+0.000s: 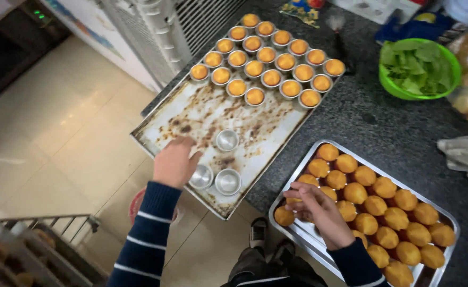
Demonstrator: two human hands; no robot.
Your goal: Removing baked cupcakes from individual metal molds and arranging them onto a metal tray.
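Observation:
A stained baking tray lies on the dark counter, its far end filled with several small metal cups holding orange cakes. Three empty metal cups stand on its near part. My left hand rests on the tray beside one empty cup, fingers apart. My right hand hovers over a second, shiny tray full of unmoulded orange cakes, fingertips pinched on one cake at that tray's near left corner.
A green bowl of leaves sits at the back right. A grey cloth lies at the right edge. Below the counter are a tiled floor, a wire rack and a red bucket rim.

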